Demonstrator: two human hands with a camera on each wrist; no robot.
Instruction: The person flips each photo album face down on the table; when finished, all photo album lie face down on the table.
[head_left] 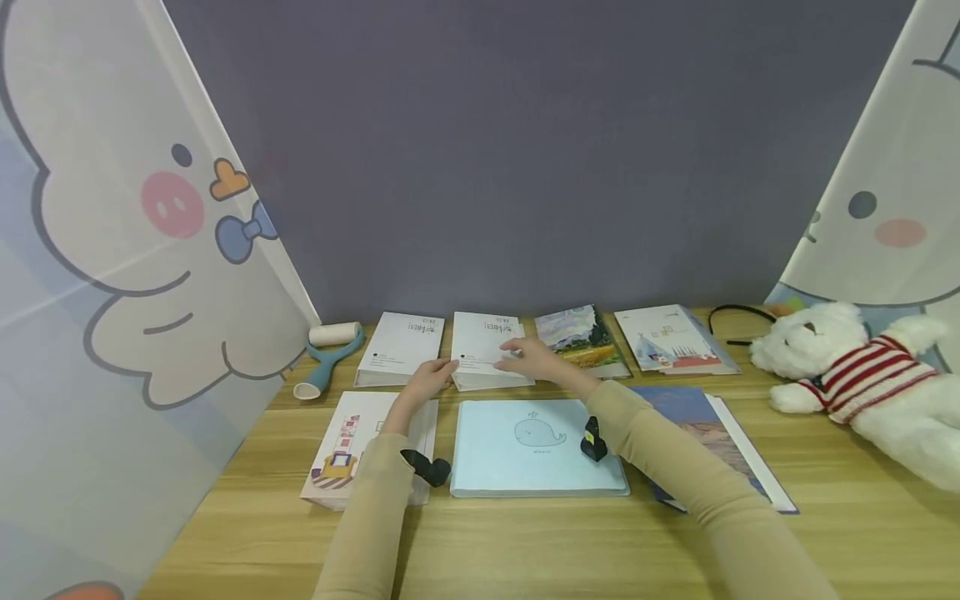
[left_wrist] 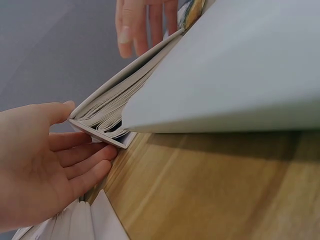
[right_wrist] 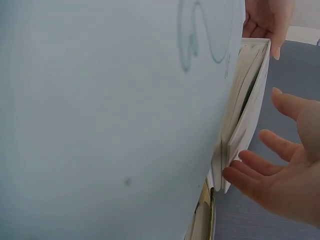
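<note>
We have the white book (head_left: 477, 335) at two o'clock from our left grip (head_left: 429, 381), pinching its corner, our right grip (head_left: 534, 358) spread by its four o'clock side.

I can make out no word for certain. On the left white book (head_left: 400, 343) in the far row, and on the right white book (head_left: 480, 340) beside it, I see dark lettering (head_left: 498, 327) toward the far right corner and small printed lines (head_left: 474, 360) toward the near left, too small to read. Nearer me, the light-blue book (head_left: 510, 467) carries a tiny, illegible caption (head_left: 542, 452).
</note>
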